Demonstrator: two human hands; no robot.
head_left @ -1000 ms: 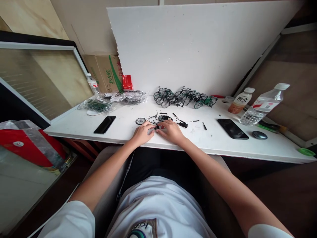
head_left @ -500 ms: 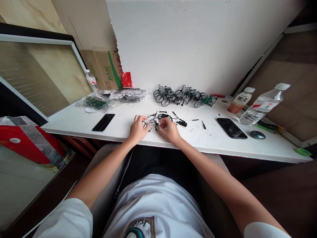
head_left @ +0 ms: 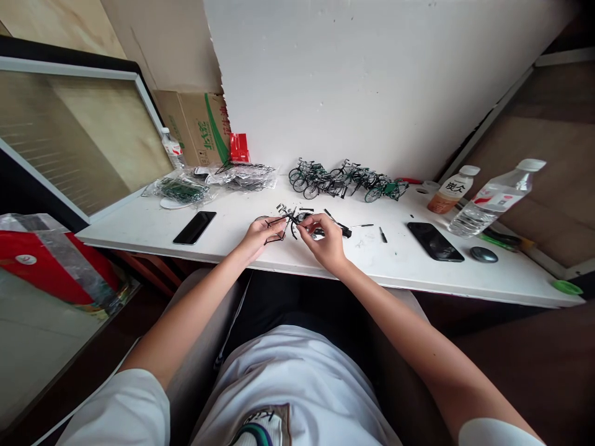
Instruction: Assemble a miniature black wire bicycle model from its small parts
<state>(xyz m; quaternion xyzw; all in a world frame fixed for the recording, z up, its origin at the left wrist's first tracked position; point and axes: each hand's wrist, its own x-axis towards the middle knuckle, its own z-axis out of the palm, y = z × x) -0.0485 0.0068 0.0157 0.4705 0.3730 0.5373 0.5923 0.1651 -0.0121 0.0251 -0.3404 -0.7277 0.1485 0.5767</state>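
Observation:
My left hand [head_left: 257,239] is closed on a thin black model bicycle frame [head_left: 292,218], raised just over the white table near its front edge. At the frame's right end, the thumb and forefinger of my right hand [head_left: 327,240] are pinched together. Whatever small piece they grip is too small to make out. Loose black and silver bicycle parts [head_left: 281,209] lie behind my hands, partly covered by them. To the right of my right hand rest a black part [head_left: 346,231], a thin rod [head_left: 362,225] and a small dark tool [head_left: 383,235].
Several model bicycles [head_left: 320,179] stand along the wall. Bagged parts [head_left: 183,189] lie at back left, with a phone [head_left: 195,227] in front. On the right are another phone [head_left: 435,240], a round dark object [head_left: 484,253], a drink bottle [head_left: 450,192] and a water bottle [head_left: 495,201].
The black bicycle frame has come up off the table in my left hand, which has turned palm inward. My right hand has shifted slightly right and pinches at the frame's end.

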